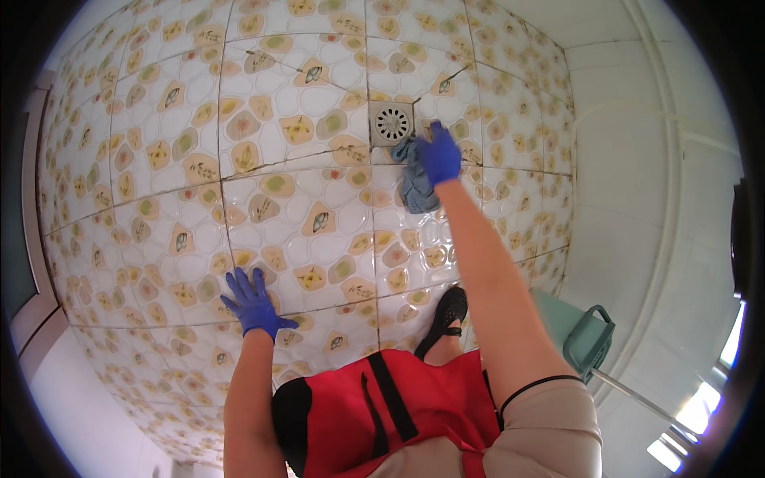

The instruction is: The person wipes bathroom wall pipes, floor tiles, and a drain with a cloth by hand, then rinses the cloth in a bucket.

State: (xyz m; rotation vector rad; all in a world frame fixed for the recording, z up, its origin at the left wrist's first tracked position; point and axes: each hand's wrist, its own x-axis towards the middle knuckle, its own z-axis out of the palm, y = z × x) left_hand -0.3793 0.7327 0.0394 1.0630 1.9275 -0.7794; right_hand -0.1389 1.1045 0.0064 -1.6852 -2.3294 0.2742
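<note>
My right hand (441,154), in a blue rubber glove, presses on a blue-grey cloth (416,185) lying bunched on the tiled floor (317,197). Just left of that hand is a round slotted metal floor drain (392,124) in a square plate; the cloth's upper end touches the plate's lower edge. The glove is slightly blurred, and whether its fingers grip the cloth is hard to see. Lower left, my left hand (253,308), gloved in blue too, rests on the tiles with its fingers spread and holds nothing.
A green plastic bucket (553,316) with a handle and a metal pole (645,406) stands at the right, by the white wall (621,179). My black shoe (451,313) is on the floor between my arms. A door frame (36,239) borders the left side.
</note>
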